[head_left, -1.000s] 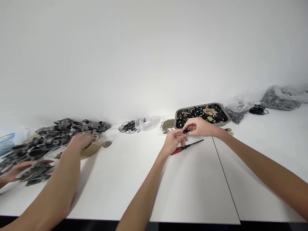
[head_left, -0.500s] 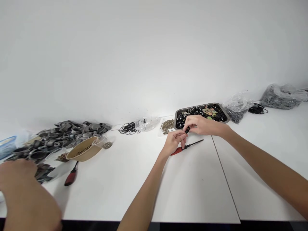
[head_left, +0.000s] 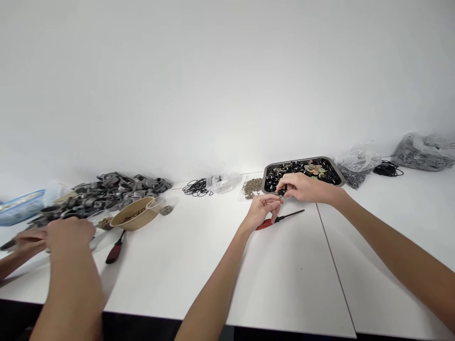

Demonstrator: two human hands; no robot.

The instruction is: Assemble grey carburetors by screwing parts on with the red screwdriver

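The right hand (head_left: 302,186) pinches a small black part (head_left: 283,191) in its fingers, just beyond the fingertips of the left hand (head_left: 261,211), whose hold cannot be made out. Probably light, stiff and smooth, it suits a fingertip grip on its sides.

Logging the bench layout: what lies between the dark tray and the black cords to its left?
In the head view, a clear plastic bag lies next to the black cords, then small brass-coloured parts beside the tray.
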